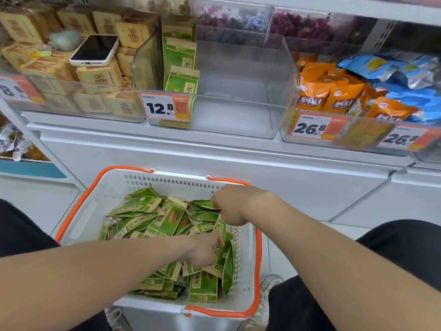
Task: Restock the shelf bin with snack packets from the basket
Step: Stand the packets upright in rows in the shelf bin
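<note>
Price tag (164, 107) on the front of the clear middle bin (238, 115): "12.8", QR code at its right, small characters above too fine to read. Bin packets (182, 80), green, standing inside: large "原" legible on two. Right bin (287, 132) carries a first tag (311, 127) and a second tag (403, 139), each "26.8". Orange packets (312, 96) in it: "原味板栗". Far-left tag (14, 90), cut by the frame edge: "8" and a small "8". Basket packets (167, 218): printed, too blurred to read.

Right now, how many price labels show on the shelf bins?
4: the far-left label, cut off; the 12.8 label on the green-packet bin; two 26.8 labels at right. Others may lie out of frame.
</note>
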Action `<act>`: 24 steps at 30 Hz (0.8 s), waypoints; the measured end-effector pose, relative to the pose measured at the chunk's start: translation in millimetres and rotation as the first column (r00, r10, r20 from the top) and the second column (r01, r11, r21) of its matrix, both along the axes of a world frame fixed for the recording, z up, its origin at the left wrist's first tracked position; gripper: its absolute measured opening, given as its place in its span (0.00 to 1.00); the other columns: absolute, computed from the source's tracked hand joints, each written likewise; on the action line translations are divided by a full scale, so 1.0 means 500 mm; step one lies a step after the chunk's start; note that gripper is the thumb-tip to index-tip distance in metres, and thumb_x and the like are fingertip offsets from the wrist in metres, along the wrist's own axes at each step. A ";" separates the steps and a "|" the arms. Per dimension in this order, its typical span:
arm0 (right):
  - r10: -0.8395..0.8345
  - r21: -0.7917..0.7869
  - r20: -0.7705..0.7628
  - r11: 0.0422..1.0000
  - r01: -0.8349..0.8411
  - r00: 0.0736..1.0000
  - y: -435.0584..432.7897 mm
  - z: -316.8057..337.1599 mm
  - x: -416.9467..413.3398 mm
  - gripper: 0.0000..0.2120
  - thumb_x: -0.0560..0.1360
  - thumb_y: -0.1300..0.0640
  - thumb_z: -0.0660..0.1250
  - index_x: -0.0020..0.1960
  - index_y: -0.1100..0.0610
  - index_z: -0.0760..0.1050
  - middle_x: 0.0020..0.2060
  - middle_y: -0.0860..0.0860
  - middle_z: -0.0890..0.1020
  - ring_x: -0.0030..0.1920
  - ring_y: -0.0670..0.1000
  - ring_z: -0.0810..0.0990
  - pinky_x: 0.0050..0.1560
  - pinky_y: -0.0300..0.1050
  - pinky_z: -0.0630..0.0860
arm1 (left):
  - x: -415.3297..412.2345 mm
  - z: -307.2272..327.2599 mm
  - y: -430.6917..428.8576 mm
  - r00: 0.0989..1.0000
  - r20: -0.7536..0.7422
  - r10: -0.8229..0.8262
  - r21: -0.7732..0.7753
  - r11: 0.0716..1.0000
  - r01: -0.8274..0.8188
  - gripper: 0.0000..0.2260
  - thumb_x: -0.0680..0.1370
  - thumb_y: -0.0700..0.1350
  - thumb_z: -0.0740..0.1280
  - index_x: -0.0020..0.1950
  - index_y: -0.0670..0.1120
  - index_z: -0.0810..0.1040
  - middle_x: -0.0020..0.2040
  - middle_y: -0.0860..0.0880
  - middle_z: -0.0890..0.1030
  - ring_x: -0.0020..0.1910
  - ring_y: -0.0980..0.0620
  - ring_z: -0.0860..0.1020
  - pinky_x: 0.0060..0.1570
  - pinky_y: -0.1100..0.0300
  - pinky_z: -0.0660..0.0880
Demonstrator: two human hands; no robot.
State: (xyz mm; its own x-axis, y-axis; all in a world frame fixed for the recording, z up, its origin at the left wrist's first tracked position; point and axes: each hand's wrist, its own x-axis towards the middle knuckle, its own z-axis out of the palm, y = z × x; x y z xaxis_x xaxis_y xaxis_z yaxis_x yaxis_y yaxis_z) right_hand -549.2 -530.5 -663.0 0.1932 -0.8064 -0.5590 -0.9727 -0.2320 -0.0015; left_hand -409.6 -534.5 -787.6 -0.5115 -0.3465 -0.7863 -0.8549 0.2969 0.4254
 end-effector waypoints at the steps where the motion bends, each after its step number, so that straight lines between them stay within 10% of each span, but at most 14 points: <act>1: -0.004 -0.005 0.004 1.000 0.004 1.000 0.000 -0.001 -0.005 0.15 0.80 0.64 0.60 0.65 0.56 0.75 0.55 0.55 0.79 0.50 0.56 0.80 0.40 0.47 0.75 | -0.003 -0.004 -0.001 1.000 -0.009 0.005 0.008 1.000 -0.004 0.28 0.81 0.37 0.62 0.81 0.52 0.61 0.73 0.42 0.70 0.45 0.51 0.77 0.32 0.60 0.72; 5: -0.025 -0.020 0.004 0.999 0.025 1.000 0.005 -0.005 -0.024 0.14 0.80 0.63 0.61 0.64 0.56 0.75 0.55 0.54 0.80 0.49 0.55 0.80 0.36 0.44 0.73 | -0.020 -0.009 0.003 1.000 -0.024 0.019 -0.006 1.000 -0.019 0.33 0.81 0.34 0.64 0.84 0.52 0.61 0.83 0.45 0.48 0.64 0.40 0.77 0.29 0.67 0.74; 14: -0.076 -0.015 0.001 0.997 0.076 0.997 0.009 -0.017 -0.044 0.16 0.80 0.62 0.61 0.67 0.54 0.74 0.58 0.54 0.79 0.48 0.54 0.80 0.41 0.47 0.78 | -0.032 -0.008 0.008 0.993 -0.121 0.018 0.018 1.000 -0.016 0.26 0.83 0.49 0.70 0.81 0.51 0.69 0.76 0.48 0.72 0.67 0.49 0.74 0.71 0.52 0.71; 19: -0.108 -0.014 -0.030 0.994 0.108 0.994 0.012 -0.013 -0.055 0.17 0.81 0.61 0.62 0.69 0.53 0.72 0.52 0.51 0.77 0.43 0.52 0.77 0.36 0.46 0.73 | -0.043 -0.010 0.018 0.985 -0.158 0.062 -0.196 0.976 -0.093 0.12 0.81 0.50 0.71 0.52 0.40 0.84 0.42 0.46 0.81 0.34 0.53 0.77 0.45 0.53 0.81; 24: -0.145 -0.011 -0.062 0.989 0.144 0.988 0.012 -0.007 -0.063 0.19 0.80 0.62 0.62 0.71 0.53 0.73 0.59 0.53 0.80 0.43 0.52 0.78 0.36 0.45 0.74 | -0.038 0.018 -0.004 0.983 -0.157 0.092 -0.381 0.913 -0.146 0.02 0.80 0.39 0.71 0.48 0.42 0.83 0.47 0.47 0.84 0.44 0.52 0.81 0.45 0.59 0.80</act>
State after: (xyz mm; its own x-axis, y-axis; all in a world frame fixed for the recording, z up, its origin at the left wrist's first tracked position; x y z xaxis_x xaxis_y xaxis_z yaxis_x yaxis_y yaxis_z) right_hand -580.7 -524.5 -666.8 0.0391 -0.8268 -0.5612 -0.9942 -0.0887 0.0614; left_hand -428.7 -536.7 -778.7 -0.5371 -0.6762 -0.5043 -0.8383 0.3612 0.4085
